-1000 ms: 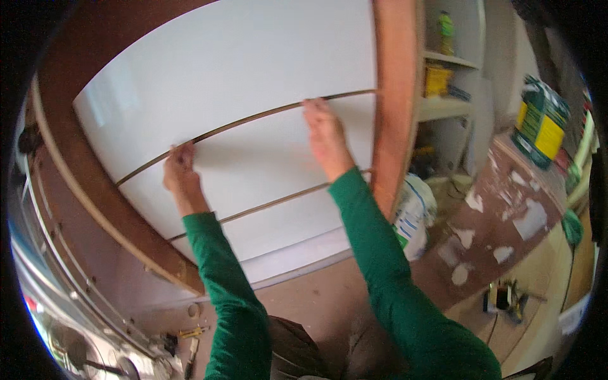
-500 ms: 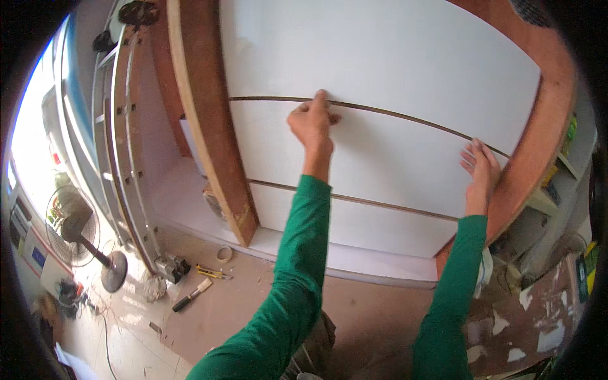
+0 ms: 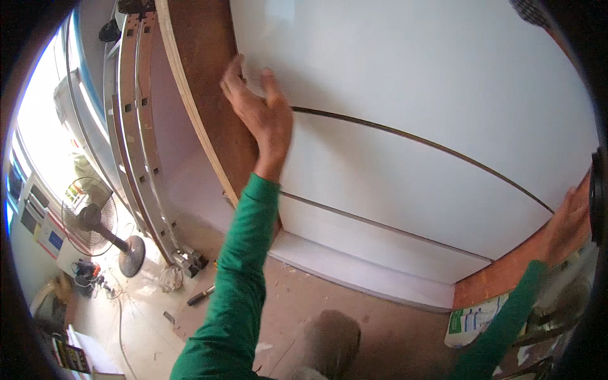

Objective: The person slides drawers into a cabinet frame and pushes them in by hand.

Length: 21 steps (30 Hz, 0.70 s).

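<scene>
My left hand is raised with thumb and fingers apart, by the left edge of a large white upper panel, where it meets the brown wooden side. It holds nothing. Below lie a white middle panel and a narrower lower panel, with dark gaps between them. At the far right my right hand, somewhat blurred, rests with fingers stretched out by the panels' right edge and the reddish-brown wooden frame. Nothing shows in it either.
A metal ladder leans at the left, with a standing fan beside it. A dark-handled tool lies on the brown floor sheet. A white and green bag sits at the lower right, by the frame.
My left hand has moved left from the upper gap to the panel's left edge, its fingers opening. The right hand has moved to the right frame edge. The view has shifted closer.
</scene>
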Tool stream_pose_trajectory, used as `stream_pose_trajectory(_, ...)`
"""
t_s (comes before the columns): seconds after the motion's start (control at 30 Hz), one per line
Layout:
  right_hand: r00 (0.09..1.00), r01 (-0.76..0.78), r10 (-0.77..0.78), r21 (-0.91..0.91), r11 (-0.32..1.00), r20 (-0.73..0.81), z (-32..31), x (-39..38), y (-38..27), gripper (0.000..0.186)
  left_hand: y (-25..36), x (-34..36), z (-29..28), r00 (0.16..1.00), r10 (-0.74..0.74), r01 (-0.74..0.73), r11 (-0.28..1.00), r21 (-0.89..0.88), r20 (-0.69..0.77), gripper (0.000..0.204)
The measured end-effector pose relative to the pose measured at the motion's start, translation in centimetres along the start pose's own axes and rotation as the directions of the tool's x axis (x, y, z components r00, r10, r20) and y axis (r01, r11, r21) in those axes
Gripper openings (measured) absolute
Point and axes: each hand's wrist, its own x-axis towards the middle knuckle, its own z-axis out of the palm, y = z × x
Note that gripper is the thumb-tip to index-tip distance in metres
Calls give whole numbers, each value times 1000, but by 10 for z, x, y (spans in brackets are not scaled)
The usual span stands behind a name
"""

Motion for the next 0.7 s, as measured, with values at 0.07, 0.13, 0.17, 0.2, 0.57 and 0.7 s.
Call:
stream_pose_trajectory(0.07, 999, -38, 37, -36, 999, -1, -3, 28, 10, 70, -15, 16, 3, 992, -79, 74, 996, 48, 102, 46)
stream_pose_trajectory(0.13, 994, -102, 100, -38, 994, -40, 12, 30, 14, 70, -21, 20, -6, 955, -192, 187, 981, 44, 226, 50)
stream_pose_trajectory(0.17, 989, -136, 134, -34, 990, -64, 19, 30, 15, 71, -21, 19, -8, 919, -258, 261, 965, 28, 298, 51)
stream_pose_trajectory(0.2, 985, -159, 158, -17, 987, -70, 29, 25, 13, 71, -23, 21, -12, 945, -184, 186, 982, 16, 270, 50)
stream_pose_trajectory(0.57, 955, -280, 286, 86, 956, -71, 27, 27, -6, 65, -7, 22, -13, 910, -295, 231, 944, 235, 290, 43)
stream_pose_trajectory(0.7, 949, -312, 316, 121, 942, -13, 27, 36, -36, 68, -7, 36, -14, 914, -267, 247, 964, 103, 305, 57)
